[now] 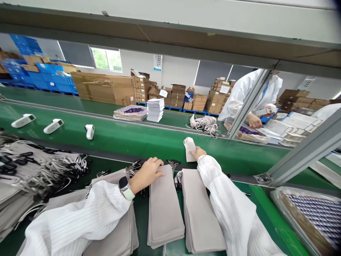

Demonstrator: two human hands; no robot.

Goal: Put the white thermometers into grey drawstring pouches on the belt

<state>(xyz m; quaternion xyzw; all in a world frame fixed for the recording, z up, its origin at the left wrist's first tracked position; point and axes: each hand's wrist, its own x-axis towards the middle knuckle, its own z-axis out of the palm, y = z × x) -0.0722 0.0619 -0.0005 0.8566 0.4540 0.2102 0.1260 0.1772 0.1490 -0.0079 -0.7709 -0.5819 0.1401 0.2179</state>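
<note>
At the far side of the bench, over the green belt, my right hand point(198, 153) grips the side of a grey drawstring pouch point(190, 147). Whether something is inside that pouch cannot be seen. My left hand point(149, 173), thumb and fingers apart, rests at the top end of a stack of flat grey pouches point(165, 209). Another pouch stack point(201, 213) lies beside it, below my right forearm. A further stack point(117, 238) is partly covered by my left sleeve.
White handheld devices point(53, 126) lie spaced along the green belt point(128, 137). Heaped pouches with tangled cords point(53, 167) fill the left. A tray of small striped items point(314, 217) sits at right, near a metal post point(301, 153). Across the belt works another person point(247, 96).
</note>
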